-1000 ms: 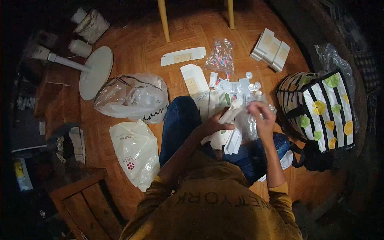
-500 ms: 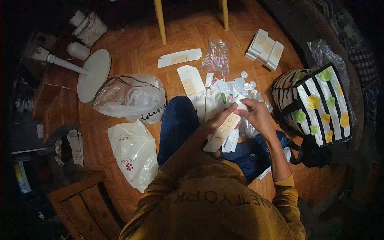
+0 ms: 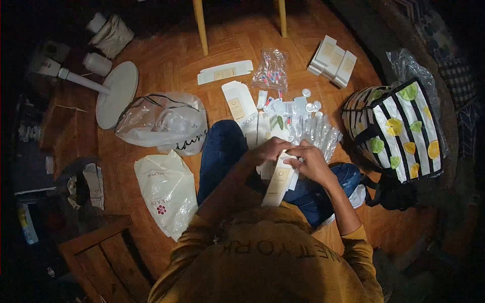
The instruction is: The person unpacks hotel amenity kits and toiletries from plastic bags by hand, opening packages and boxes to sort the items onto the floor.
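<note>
A slim white carton [image 3: 277, 188] with a beige printed panel stands tilted in my lap, its top end between my hands. My left hand [image 3: 272, 149] is closed at the carton's upper end, fingers bent over it. From the right, my right hand [image 3: 311, 164] grips the same end, thumb against the carton's face. Just beyond my hands lie clear plastic tubes or bottles [image 3: 319, 132] and a white box marked SOAP [image 3: 250, 121]. Flattened cartons [image 3: 237, 102] lie further out. Small round clear caps [image 3: 313, 106] sit near the tubes.
Finished-looking cartons [image 3: 332, 63] are stacked at the far right. A clear bag of small coloured items [image 3: 271, 70] lies at centre back. To the right stands a striped fruit-print bag [image 3: 404, 134]; at left are plastic bags [image 3: 166, 194] and a round white stand base [image 3: 118, 96]. Chair legs [image 3: 201, 28] rise behind.
My hands have come closer together at the carton's top end. The carton has moved down toward my body and stands steeper, and more clear tubes show beyond my hands.
</note>
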Tool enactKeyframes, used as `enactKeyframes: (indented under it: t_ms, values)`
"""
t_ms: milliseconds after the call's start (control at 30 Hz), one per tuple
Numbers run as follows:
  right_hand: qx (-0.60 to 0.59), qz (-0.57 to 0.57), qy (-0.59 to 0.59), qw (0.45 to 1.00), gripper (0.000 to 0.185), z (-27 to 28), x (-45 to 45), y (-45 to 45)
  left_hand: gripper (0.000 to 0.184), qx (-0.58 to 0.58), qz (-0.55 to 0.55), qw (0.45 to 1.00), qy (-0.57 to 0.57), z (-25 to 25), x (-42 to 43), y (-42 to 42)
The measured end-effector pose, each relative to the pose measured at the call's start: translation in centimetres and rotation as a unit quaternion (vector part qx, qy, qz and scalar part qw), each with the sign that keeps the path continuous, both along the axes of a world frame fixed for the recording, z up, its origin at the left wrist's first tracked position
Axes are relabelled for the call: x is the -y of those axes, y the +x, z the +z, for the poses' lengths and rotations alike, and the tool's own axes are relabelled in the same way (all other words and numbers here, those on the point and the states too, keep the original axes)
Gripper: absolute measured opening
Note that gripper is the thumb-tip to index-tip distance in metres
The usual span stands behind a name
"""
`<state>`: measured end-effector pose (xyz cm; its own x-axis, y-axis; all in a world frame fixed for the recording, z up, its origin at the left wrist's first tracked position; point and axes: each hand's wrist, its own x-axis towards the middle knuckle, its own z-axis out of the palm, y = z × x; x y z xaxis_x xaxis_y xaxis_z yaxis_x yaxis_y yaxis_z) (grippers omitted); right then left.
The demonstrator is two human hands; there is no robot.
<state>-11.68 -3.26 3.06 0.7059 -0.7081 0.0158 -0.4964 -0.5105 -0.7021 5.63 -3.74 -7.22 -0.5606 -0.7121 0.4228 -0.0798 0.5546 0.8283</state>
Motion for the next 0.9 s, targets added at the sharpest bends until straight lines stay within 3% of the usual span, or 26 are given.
enactKeyframes:
  t_ms: [67, 133, 167, 200, 267, 333, 400, 433, 533, 567, 600, 667, 700, 733, 800, 833, 867, 900]
  values:
    - [-0.013, 0.003, -0.038, 0.999, 0.021, 0.5, -0.1, 0.8, 0.033, 0.078, -0.083, 0.986, 0.118, 3.0, 1.3, 2.2]
    - [-0.005, 0.014, -0.069, 0.998, 0.018, 0.1, -0.6, 1.7, 0.018, 0.258, -0.162, 0.951, -0.05, 3.6, 2.1, 2.8]
    - [0.001, 0.024, -0.101, 0.995, 0.016, -0.1, -0.9, 1.9, 0.018, 0.241, -0.029, 0.922, 0.302, 4.5, 1.7, 2.0]
    - [0.0, 0.025, -0.1, 0.995, 0.016, 0.0, -1.1, 2.0, 0.018, 0.24, -0.029, 0.922, 0.303, 3.2, 1.2, 1.3]
    - [-0.007, 0.04, -0.173, 0.984, 0.012, 0.2, -1.5, 2.2, 0.018, 0.201, 0.165, 0.963, 0.073, 2.2, 0.4, 0.5]
    - [-0.017, 0.046, -0.162, 0.986, 0.01, -0.2, -1.9, 1.4, 0.016, 0.228, 0.141, 0.959, 0.086, 3.4, 0.5, 0.5]
    - [0.013, 0.008, -0.161, 0.987, 0.009, 0.4, -2.7, 0.8, 0.019, 0.208, 0.065, 0.891, 0.398, 4.9, 0.5, 0.1]
    - [0.004, -0.012, -0.173, 0.985, 0.011, 1.1, -3.3, 0.5, 0.018, 0.135, 0.043, 0.859, 0.492, 4.3, 0.3, 0.4]
    - [0.053, -0.039, -0.155, 0.986, 0.011, 1.4, -4.9, -1.0, 0.017, 0.058, -0.026, 0.839, 0.541, 5.1, -0.6, 0.2]
    - [0.09, -0.045, -0.128, 0.987, 0.01, 0.6, -4.5, -2.1, 0.021, 0.014, -0.065, 0.847, 0.527, 3.4, -0.7, -0.1]
    - [0.101, -0.109, -0.035, 0.988, 0.009, 1.1, -4.3, -2.4, 0.021, 0.012, -0.068, 0.846, 0.528, 3.3, -1.0, -0.4]
    - [0.192, -0.183, 0.12, 0.957, 0.008, -0.4, -3.6, -4.4, 0.029, 0.009, 0.01, 0.914, 0.405, 3.3, -1.4, -1.2]
    - [0.191, -0.186, 0.118, 0.956, 0.008, -0.2, -3.4, -4.7, 0.029, 0.01, 0.007, 0.914, 0.405, 2.7, -1.9, -1.9]
    - [0.197, -0.176, 0.121, 0.957, 0.009, 0.1, -3.3, -4.9, 0.03, -0.079, -0.048, 0.862, 0.498, 2.0, -2.9, -3.1]
    - [0.204, -0.163, 0.123, 0.958, 0.01, 0.9, -2.7, -4.9, 0.031, -0.247, -0.148, 0.706, 0.647, 2.2, -3.9, -4.3]
    - [0.221, -0.138, 0.109, 0.959, 0.014, 1.4, -2.1, -4.8, 0.03, -0.128, -0.02, 0.778, 0.614, 2.2, -4.1, -3.9]
    - [0.238, -0.113, 0.096, 0.96, 0.017, 2.1, -1.8, -4.8, 0.03, -0.127, -0.02, 0.778, 0.615, 4.3, -4.3, -4.0]
    - [0.239, -0.114, 0.097, 0.959, 0.017, 3.1, -1.9, -4.5, 0.03, -0.072, 0.063, 0.888, 0.449, 6.6, -4.5, -4.0]
